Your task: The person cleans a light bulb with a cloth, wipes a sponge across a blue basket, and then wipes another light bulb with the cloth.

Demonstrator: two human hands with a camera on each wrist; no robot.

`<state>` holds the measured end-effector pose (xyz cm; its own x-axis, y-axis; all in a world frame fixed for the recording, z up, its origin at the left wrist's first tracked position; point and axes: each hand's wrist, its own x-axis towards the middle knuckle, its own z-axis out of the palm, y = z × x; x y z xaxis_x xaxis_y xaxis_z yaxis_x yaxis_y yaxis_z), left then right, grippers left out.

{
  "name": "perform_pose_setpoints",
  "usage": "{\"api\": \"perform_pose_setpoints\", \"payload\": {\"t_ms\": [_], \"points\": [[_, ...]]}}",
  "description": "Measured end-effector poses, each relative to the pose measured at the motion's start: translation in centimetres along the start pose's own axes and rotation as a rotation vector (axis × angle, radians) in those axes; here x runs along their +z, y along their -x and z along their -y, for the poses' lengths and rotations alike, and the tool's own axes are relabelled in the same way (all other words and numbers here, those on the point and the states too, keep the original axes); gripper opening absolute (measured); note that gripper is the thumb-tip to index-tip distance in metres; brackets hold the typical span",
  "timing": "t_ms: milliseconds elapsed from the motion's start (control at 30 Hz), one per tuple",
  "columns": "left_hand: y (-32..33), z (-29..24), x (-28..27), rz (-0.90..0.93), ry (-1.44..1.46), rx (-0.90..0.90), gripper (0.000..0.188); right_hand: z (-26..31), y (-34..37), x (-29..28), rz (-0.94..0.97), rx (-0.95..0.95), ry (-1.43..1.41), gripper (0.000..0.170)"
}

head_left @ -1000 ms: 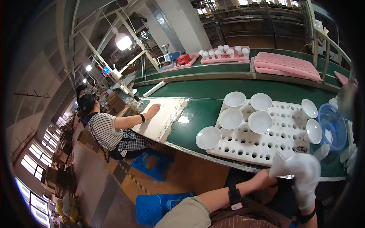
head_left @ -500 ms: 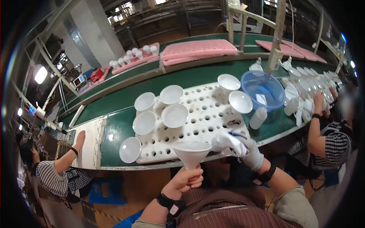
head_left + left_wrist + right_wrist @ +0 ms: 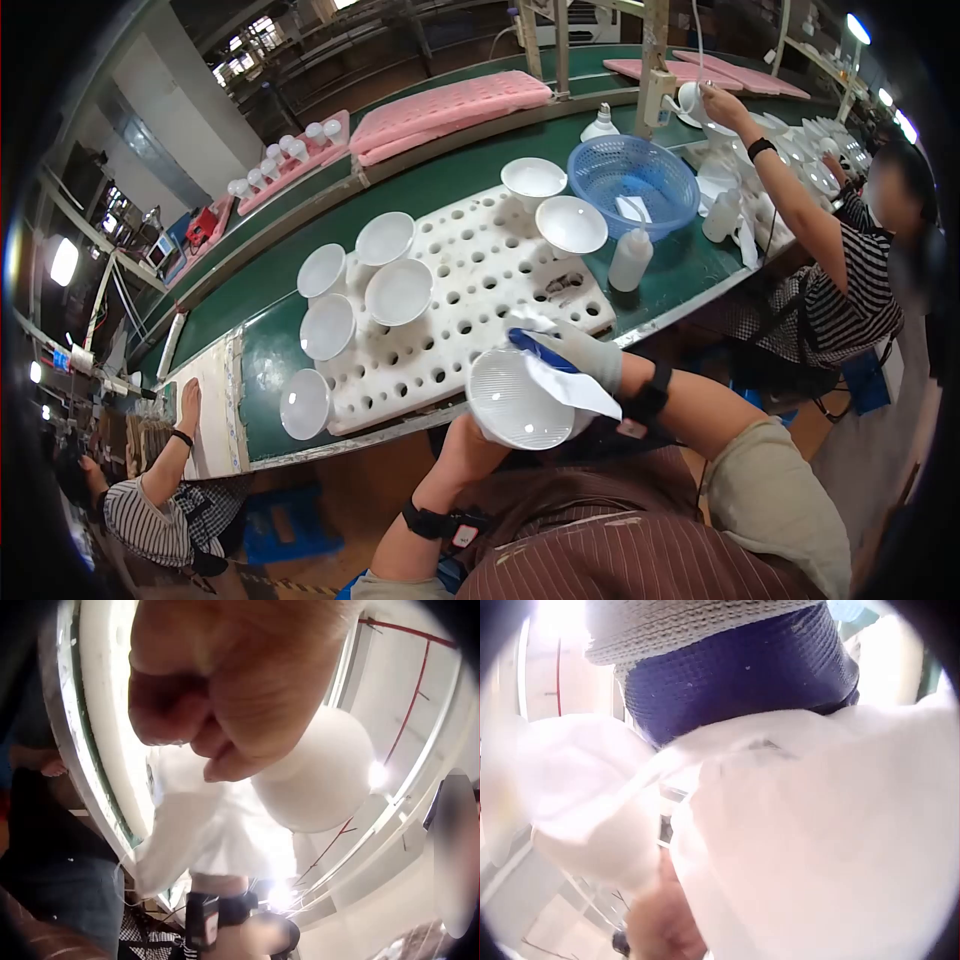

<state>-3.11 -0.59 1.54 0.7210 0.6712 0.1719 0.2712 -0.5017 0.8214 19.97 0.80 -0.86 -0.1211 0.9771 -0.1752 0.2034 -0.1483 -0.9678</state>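
Note:
In the head view my bare left hand (image 3: 468, 445) grips a white funnel-shaped lamp shell (image 3: 515, 400) from behind. Its round ribbed face is tilted up toward me. My right hand (image 3: 590, 360) wears a white knit glove with a blue palm and pinches a white cloth (image 3: 575, 390), which overlaps the shell's right rim. The left wrist view shows the curled fingers of the left hand (image 3: 247, 682) at the shell's (image 3: 322, 772) narrow end. In the right wrist view the cloth (image 3: 817, 825) hangs below the blue glove palm (image 3: 735, 682), hiding the fingertips.
A white foam board (image 3: 400, 408) with rows of holes carries several similar shells. Right of it stand a blue basket (image 3: 635, 185) and a squeeze bottle (image 3: 631, 260). Pink foam trays (image 3: 450, 110) lie behind. Another person's raised arm (image 3: 790, 205) is at right.
My view has swung right. The shell went from upright to tilted, its face toward me, and the gloved hand brought the cloth to its rim. The person at right raised an arm.

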Motion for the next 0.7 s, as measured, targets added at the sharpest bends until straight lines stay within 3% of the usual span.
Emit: {"api": "perform_pose_setpoints", "payload": {"t_ms": [33,67,100,167,233,300,367,433,467,500,533,567,600,633,700], "points": [[0.0,0.6,-0.3,-0.071,-0.15,0.171,0.029,-2.6,0.0,-0.2,-0.056,0.037,0.077,0.048],[0.1,1.7,-0.6,-0.106,-0.223,0.242,0.032,-3.1,0.5,-0.8,-0.06,-0.044,0.485,0.042],[0.2,2.1,-0.7,-0.112,-0.234,0.237,0.032,-2.6,1.4,-1.1,-0.125,0.057,0.117,0.034],[0.0,2.5,-0.5,-0.167,-0.045,0.112,0.03,-1.6,2.5,-1.3,-0.203,-0.128,-0.09,0.026],[-0.1,2.2,-0.1,-0.179,-0.003,0.091,0.029,-1.8,3.1,-1.4,-0.343,-0.228,-0.137,0.027],[-0.1,2.1,0.0,-0.181,0.044,0.071,0.027,-1.4,4.0,-2.5,-0.287,-0.321,-0.034,0.03],[0.2,2.2,0.1,-0.118,0.064,-0.032,0.023,0.9,4.5,-1.8,-0.322,-0.205,-0.624,0.029],[0.5,2.6,0.0,-0.071,0.109,-0.11,0.025,4.3,6.4,-1.4,-0.305,-0.239,-0.542,0.034],[0.6,2.8,0.0,-0.026,0.148,-0.183,0.026,6.5,7.5,-0.8,-0.231,-0.211,-0.37,0.038],[0.6,3.1,0.1,-0.022,0.15,-0.183,0.026,6.8,7.4,0.1,-0.146,-0.334,-0.074,0.042],[0.5,3.4,0.2,0.023,0.031,-0.094,0.028,7.2,7.4,0.9,-0.096,-0.481,0.201,0.047],[0.2,3.5,0.2,0.067,-0.09,-0.001,0.029,6.8,6.7,2.0,-0.032,-0.768,0.611,0.052],[0.2,2.9,0.4,0.047,0.043,0.102,0.028,7.0,6.7,3.8,0.035,-0.775,0.656,0.062],[0.5,2.3,0.6,0.026,0.178,0.198,0.027,7.2,6.4,4.4,-0.031,-0.837,0.61,0.06],[2.2,2.8,0.6,0.038,0.097,-0.152,0.026,5.7,5.0,4.9,0.08,-0.433,0.01,0.062]]}}
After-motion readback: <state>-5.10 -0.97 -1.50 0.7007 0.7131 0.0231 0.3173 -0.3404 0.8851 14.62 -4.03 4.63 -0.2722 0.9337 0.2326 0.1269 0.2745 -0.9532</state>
